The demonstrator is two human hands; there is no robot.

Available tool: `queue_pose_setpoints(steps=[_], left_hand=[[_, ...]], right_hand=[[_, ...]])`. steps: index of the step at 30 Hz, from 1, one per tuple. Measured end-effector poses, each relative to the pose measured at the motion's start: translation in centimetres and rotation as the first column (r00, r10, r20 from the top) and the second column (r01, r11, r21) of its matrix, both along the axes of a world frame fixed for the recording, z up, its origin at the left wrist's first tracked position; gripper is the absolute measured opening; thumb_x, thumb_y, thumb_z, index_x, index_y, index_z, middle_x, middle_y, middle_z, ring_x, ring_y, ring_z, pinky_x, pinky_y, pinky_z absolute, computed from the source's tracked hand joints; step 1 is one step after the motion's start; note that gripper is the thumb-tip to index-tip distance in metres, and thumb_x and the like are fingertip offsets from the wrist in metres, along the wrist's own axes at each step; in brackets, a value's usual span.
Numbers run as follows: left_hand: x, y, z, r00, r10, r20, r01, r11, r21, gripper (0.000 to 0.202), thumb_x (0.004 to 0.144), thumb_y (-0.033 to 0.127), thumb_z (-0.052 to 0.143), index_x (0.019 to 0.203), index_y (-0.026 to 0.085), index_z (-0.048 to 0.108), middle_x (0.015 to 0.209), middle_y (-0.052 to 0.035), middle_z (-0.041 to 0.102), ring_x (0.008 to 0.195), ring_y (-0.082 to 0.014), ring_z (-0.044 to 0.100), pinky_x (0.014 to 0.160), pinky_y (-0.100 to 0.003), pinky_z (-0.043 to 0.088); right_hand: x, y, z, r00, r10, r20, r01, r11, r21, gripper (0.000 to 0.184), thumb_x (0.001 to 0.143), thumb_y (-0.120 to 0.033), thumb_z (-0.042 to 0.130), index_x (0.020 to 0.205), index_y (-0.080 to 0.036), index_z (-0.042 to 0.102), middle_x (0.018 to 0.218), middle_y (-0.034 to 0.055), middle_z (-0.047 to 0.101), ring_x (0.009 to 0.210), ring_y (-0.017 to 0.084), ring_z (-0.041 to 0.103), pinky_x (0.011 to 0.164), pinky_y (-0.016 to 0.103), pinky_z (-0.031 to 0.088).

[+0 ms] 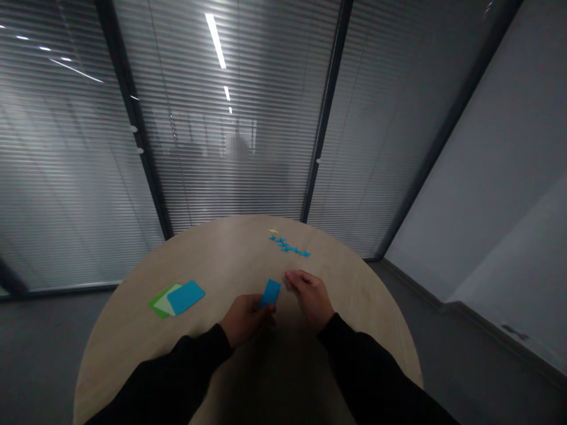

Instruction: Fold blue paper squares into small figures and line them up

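Note:
A small rectangle of blue paper (270, 291) is pinched in my left hand (245, 319), its upper part sticking up past the fingers. My right hand (310, 295) is just to the right of it, apart from the paper. Its fingers are curled together, and nothing shows at the fingertips. Farther off, a row of small blue folded paper shapes (290, 248) runs across the table, with a yellow one (273, 231) at the far end. To the left lie a larger blue sheet (186, 296), a pale green sheet (166, 304) and a brighter green sheet (156, 304), overlapping.
The round wooden table (221, 248) curves away in front of me. Behind it stands a glass partition with grey blinds (239, 189) and dark frames. A pale wall (487, 195) rises on the right.

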State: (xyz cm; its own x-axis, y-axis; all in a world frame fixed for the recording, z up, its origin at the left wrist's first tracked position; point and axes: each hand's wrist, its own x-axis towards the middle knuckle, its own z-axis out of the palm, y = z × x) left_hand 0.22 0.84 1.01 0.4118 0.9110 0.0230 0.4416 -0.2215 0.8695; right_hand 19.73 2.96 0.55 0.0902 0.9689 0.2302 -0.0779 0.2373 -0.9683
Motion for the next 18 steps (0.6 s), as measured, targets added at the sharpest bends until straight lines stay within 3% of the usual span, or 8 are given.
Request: queue_pose_setpoints(steps=[3,7,12,18], left_hand=[[-0.1,0.1,-0.3,1.0,0.017,0.024,-0.017,1.0,0.009,0.043,0.088,0.053,0.054,0.079,0.014,0.071,0.074,-0.0089,0.078,0.061,-0.02,0.065,0.056,-0.027,0.04],[-0.2,0.3,-0.7,0.995,-0.003,0.096,0.001,1.0,0.014,0.044,0.089,0.055,0.053,0.087,0.015,0.072,0.079,-0.0085,0.079,0.071,-0.0223,0.07,0.064,-0.028,0.046],[-0.1,0.2,-0.4,0.996,0.016,0.088,-0.017,1.0,0.004,0.046,0.089,0.057,0.054,0.089,0.014,0.072,0.075,-0.0084,0.078,0.064,-0.0209,0.068,0.059,-0.027,0.044],[0.0,-0.1,-0.3,0.998,0.006,0.06,-0.004,0.999,-0.036,0.041,0.086,0.054,0.057,0.08,0.015,0.069,0.073,-0.0078,0.077,0.061,-0.0208,0.066,0.055,-0.027,0.04]], right_hand=[[0.2,-0.1,0.2,0.998,0.063,0.031,-0.062,0.998,-0.024,0.035,0.078,-0.05,0.074,0.071,-0.017,0.07,0.064,-0.0011,0.058,0.065,0.014,0.051,0.066,0.029,0.041],[-0.4,-1.1,0.7,0.897,0.397,0.196,-0.375,0.917,-0.14,0.028,0.075,-0.044,0.078,0.073,-0.017,0.073,0.07,0.0005,0.065,0.067,0.015,0.056,0.068,0.029,0.044],[-1.1,-1.6,1.0,0.923,0.289,0.252,-0.283,0.957,-0.06,0.026,0.078,-0.041,0.075,0.068,-0.017,0.073,0.071,0.0012,0.066,0.071,0.017,0.059,0.072,0.03,0.045],[0.0,-0.3,0.3,0.99,0.081,0.116,-0.077,0.996,-0.046,0.031,0.079,-0.046,0.074,0.077,-0.015,0.072,0.066,0.0003,0.061,0.065,0.015,0.053,0.065,0.029,0.043]])
